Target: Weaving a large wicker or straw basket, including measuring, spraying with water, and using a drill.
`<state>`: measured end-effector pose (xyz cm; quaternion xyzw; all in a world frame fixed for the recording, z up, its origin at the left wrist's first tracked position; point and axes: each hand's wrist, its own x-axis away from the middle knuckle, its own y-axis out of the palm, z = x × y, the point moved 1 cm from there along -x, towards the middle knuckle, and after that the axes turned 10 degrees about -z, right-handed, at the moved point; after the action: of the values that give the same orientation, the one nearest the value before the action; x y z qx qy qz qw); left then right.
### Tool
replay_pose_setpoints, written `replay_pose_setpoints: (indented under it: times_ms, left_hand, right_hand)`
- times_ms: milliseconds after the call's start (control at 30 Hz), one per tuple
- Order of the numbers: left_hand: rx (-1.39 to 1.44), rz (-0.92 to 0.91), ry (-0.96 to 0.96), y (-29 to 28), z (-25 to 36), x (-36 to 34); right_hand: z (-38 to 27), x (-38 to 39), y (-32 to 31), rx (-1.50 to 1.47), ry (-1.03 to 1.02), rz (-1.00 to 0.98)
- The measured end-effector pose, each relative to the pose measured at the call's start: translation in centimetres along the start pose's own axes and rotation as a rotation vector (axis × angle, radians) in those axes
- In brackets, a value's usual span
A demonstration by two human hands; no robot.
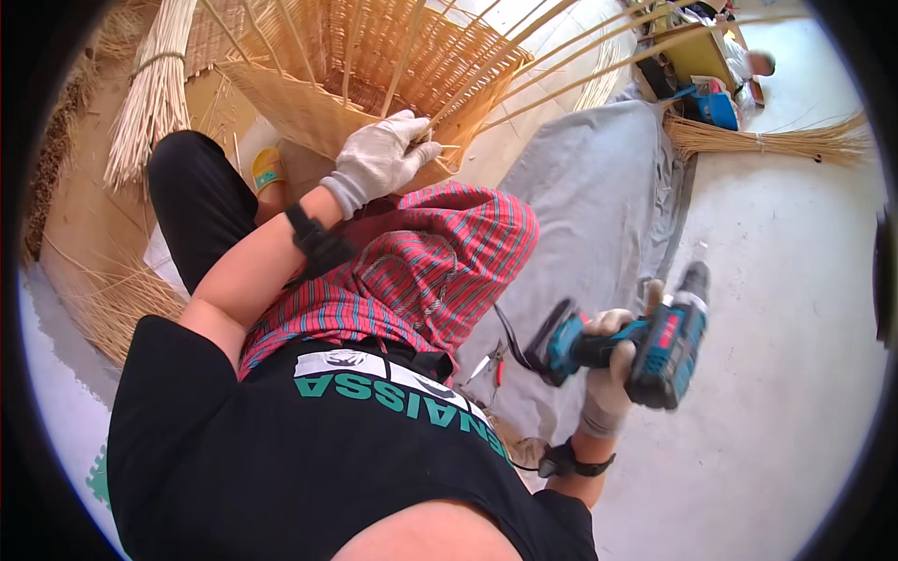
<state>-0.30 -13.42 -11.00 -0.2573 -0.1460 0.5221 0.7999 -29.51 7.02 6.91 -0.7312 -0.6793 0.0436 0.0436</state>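
Just in front of my lap stands a woven wicker basket (290, 110), tilted, with long uncut canes rising from its weave. My left hand (379, 161), in a pale work glove, is closed on the basket's near edge. A short light stub of cane (450, 147) pokes out by its fingertips. Off to the right and away from the basket, my gloved right hand (608, 374) grips the handle of a teal and black cordless drill (669, 351). The drill's chuck points up and away, slightly blurred; whether a bit is fitted I cannot tell.
A grey cloth (589, 187) covers the floor to the right, with red-handled pliers (499, 370) near my lap. Bundles of cane lie at the left (161, 84) and far right (776, 140). Beyond are a blue container (716, 107) and another person (760, 64).
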Motion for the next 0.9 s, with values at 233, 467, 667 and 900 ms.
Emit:
replay_pose_setpoints:
  times_ms: [233, 467, 667, 900]
  left_hand:
    - [0.239, -0.155, -0.062, -3.4, -1.2, 4.5]
    - [0.411, -0.405, 0.151, -2.0, -2.0, 3.5]
    - [0.421, -0.556, 0.209, -1.5, -2.9, 2.8]
    - [0.327, -0.407, 0.279, -1.0, -2.5, 3.2]
  right_hand:
    - [-1.2, 2.3, -0.5, 0.470, 0.394, -0.469]
    - [-2.0, -0.1, 2.5, 0.964, 0.396, -0.605]
    - [-4.2, -5.2, 5.7, 0.994, 0.360, -0.556]
    - [-5.5, -8.1, 8.9, 1.081, 0.511, -0.503]
